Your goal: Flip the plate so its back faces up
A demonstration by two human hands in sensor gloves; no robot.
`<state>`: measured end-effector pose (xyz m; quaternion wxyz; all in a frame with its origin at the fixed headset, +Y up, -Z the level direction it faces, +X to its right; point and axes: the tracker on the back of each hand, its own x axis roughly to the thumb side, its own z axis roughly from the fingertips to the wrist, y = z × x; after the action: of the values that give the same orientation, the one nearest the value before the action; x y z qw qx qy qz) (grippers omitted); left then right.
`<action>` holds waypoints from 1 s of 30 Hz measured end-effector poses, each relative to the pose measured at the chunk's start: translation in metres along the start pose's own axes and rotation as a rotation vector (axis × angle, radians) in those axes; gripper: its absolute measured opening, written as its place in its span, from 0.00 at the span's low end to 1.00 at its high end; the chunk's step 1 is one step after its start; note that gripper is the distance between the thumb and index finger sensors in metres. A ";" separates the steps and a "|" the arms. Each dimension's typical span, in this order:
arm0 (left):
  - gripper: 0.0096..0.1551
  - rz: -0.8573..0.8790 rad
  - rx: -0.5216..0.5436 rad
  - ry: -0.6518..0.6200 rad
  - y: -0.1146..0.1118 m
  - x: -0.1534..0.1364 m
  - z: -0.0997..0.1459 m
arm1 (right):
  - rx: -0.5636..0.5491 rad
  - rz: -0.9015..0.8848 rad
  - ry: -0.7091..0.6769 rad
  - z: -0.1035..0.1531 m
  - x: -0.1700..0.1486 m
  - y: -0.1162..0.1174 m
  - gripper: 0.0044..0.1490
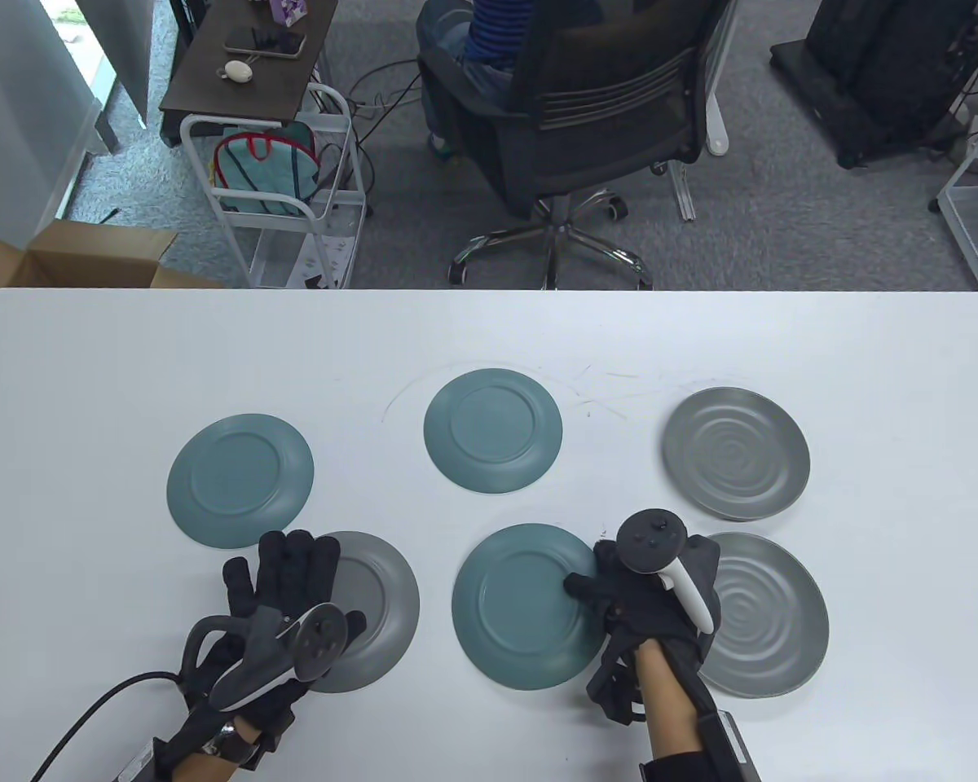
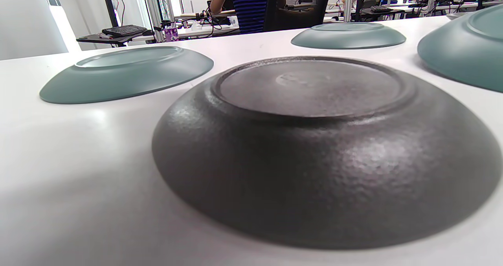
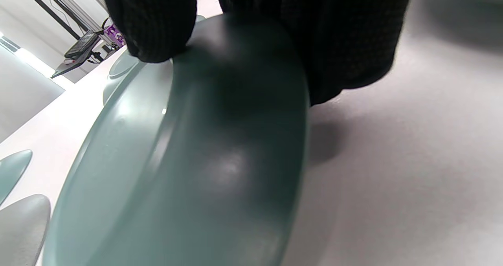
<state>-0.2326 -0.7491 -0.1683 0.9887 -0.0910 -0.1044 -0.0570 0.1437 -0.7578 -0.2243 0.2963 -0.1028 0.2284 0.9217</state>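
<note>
Worktop: white, six plates on it.
Teal plate: near centre, back up.
Right hand: grip pinches that plate's right rim, thumb on top.
Left hand: fingers spread flat over near-left grey plate.

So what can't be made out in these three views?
- Left hand: the table view can't settle whether it touches the dark grey upturned plate; its fingers are absent from the left wrist view.
- Right hand on the teal plate: fingers beneath the rim are hidden; the right wrist view is dark.
</note>
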 end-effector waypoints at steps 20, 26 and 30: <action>0.54 -0.005 0.002 -0.001 0.001 0.001 0.001 | -0.100 0.299 0.003 -0.001 0.021 0.013 0.44; 0.54 -0.007 0.004 -0.001 0.001 0.001 0.001 | -0.143 0.430 -0.001 -0.003 0.029 0.021 0.42; 0.54 -0.007 0.006 0.000 0.001 0.001 0.001 | -0.144 0.465 -0.001 -0.003 0.032 0.024 0.42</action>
<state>-0.2317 -0.7477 -0.1675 0.9888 -0.0877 -0.1048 -0.0599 0.1038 -0.7601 -0.2293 0.0680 -0.0680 0.1794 0.9791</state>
